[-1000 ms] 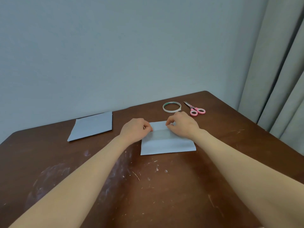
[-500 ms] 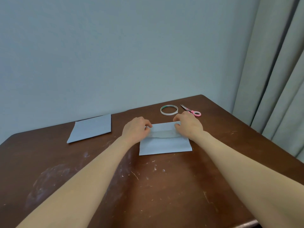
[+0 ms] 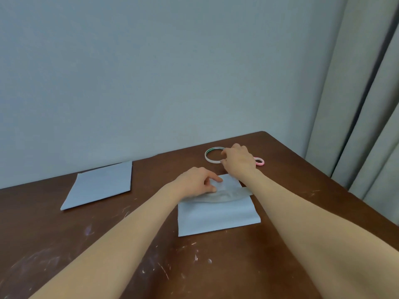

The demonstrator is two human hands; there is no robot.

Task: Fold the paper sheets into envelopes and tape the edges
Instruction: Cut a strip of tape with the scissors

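Spare sheet: a flat pale blue-grey paper sheet (image 3: 98,184) lies at the far left of the dark brown wooden table (image 3: 216,268), well apart from the hands.
Left hand: the left hand (image 3: 195,183) rests on the upper left part of the folded paper; the fingers are bent, and the thumb and index finger pinch the upper flap.
Folded paper: the folded pale blue-grey paper (image 3: 218,214) lies in the middle of the table, flat, with its fold edge toward the person.
Tape strip: a strip of clear tape (image 3: 228,194) runs across the flap edge; it looks wrinkled, and its right end goes past the paper under the right forearm.
Tape roll: a thin white ring-shaped tape roll (image 3: 210,155) lies flat behind the folded paper.
Right hand: the right hand (image 3: 238,160) is at the right rim of the roll, its thumb and fingers curled around this rim.
Scissors: of the pink-handled scissors (image 3: 260,162) only one handle loop shows, just right of the right hand.
Curtain: a grey curtain (image 3: 367,126) hangs at the far right.
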